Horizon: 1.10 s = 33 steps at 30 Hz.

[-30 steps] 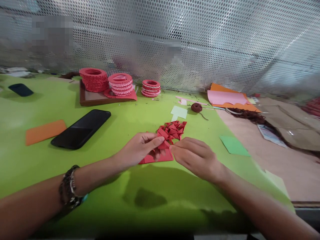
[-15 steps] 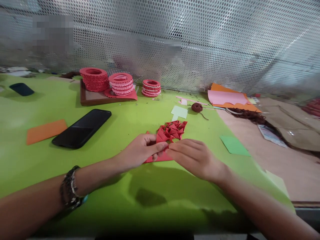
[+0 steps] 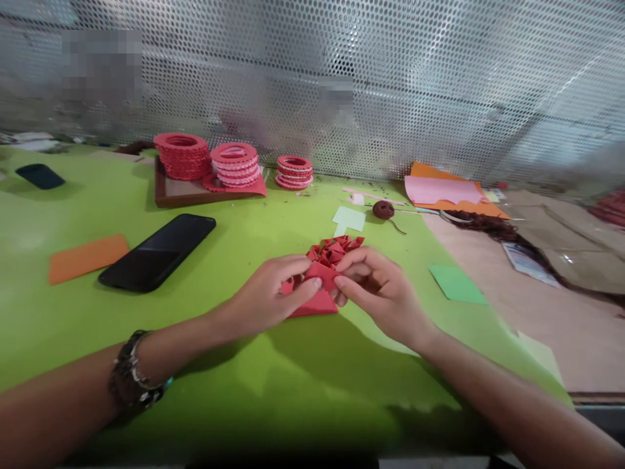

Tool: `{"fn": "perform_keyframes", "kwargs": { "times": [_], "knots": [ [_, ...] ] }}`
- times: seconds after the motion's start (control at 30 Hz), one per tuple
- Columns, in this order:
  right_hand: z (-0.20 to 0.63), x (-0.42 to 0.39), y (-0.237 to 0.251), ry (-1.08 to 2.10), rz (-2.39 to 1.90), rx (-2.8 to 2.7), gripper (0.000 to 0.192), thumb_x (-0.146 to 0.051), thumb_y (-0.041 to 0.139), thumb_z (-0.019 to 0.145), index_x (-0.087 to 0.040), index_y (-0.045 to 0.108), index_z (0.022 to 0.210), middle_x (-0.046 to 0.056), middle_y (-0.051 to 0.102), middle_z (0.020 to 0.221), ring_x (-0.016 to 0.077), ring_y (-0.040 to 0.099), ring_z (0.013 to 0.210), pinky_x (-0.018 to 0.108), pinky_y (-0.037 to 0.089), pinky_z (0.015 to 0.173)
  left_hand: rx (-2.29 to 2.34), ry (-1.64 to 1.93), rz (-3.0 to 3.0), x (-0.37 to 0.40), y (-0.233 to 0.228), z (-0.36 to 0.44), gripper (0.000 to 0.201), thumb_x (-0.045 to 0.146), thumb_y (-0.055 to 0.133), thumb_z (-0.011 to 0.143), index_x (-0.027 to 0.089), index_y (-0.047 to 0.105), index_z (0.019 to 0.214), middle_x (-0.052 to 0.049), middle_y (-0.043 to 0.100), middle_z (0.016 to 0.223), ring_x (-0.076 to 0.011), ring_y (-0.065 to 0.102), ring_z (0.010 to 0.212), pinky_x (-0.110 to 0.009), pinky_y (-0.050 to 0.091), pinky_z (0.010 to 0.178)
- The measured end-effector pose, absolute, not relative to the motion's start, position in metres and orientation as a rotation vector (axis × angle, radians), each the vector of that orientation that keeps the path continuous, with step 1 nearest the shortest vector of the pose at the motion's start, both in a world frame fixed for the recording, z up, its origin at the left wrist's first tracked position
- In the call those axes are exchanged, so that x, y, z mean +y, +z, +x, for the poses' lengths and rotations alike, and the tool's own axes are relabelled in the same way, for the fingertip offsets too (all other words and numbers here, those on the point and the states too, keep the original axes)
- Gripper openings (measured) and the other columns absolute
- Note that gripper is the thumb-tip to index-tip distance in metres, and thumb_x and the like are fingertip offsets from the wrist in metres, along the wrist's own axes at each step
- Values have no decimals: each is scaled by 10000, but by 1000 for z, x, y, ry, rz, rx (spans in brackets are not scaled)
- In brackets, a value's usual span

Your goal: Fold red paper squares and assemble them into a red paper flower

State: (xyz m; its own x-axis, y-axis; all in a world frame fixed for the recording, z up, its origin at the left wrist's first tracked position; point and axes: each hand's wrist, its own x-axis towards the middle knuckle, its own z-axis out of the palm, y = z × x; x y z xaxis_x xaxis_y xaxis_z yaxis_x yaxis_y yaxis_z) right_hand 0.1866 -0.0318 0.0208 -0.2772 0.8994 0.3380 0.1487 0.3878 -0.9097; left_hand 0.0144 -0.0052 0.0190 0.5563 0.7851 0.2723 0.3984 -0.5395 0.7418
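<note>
My left hand (image 3: 271, 292) and my right hand (image 3: 378, 290) meet at the middle of the green table (image 3: 219, 365), both pinching one small folded red paper piece (image 3: 322, 273) between thumbs and fingers. Under it lies a flat red paper sheet (image 3: 315, 304). Just behind my fingers sits a pile of folded red paper triangles (image 3: 336, 247). My left wrist carries a beaded bracelet.
A black phone (image 3: 156, 252) and an orange card (image 3: 86, 256) lie at the left. Stacks of red paper rings (image 3: 183, 155) stand on a brown board at the back. A green paper square (image 3: 456, 283), a brown twine ball (image 3: 383, 209) and pink and orange sheets (image 3: 446, 191) lie right. Perforated metal screen behind.
Both hands have lifted slightly off the flat red sheet and drawn together. My right fingers, flat before, now curl around the folded red piece.
</note>
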Motion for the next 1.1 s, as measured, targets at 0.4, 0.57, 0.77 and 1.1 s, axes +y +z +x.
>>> {"fn": "perform_keyframes", "kwargs": {
  "times": [0.4,0.57,0.77,1.1],
  "knots": [
    [202,-28,28,870,-607,-2159,190,-59,596,760,-126,574,936,44,650,864,75,624,797,174,515,734,706,489,1612,-2,22,6,211,246,389,866,164,490,699,63,573,436,-50,495,334,-125,368,351],
    [200,-27,29,780,-680,-2147,68,-76,577,777,-117,609,820,43,667,748,83,630,678,174,515,610,719,437,1656,-2,23,6,198,247,404,863,156,514,726,61,580,434,-45,489,328,-121,369,362],
    [199,-27,30,718,-742,-2222,54,-87,581,772,-118,622,754,43,663,726,97,595,652,210,484,610,770,416,1857,-3,23,8,230,253,410,857,149,521,684,50,568,447,-63,514,364,-144,399,389],
    [196,-31,29,439,-772,-2236,94,-64,536,778,-151,568,770,13,635,707,87,587,620,190,502,579,772,409,1714,-4,26,8,211,224,390,862,152,495,695,64,550,429,-48,470,343,-135,375,382]
  ]
}}
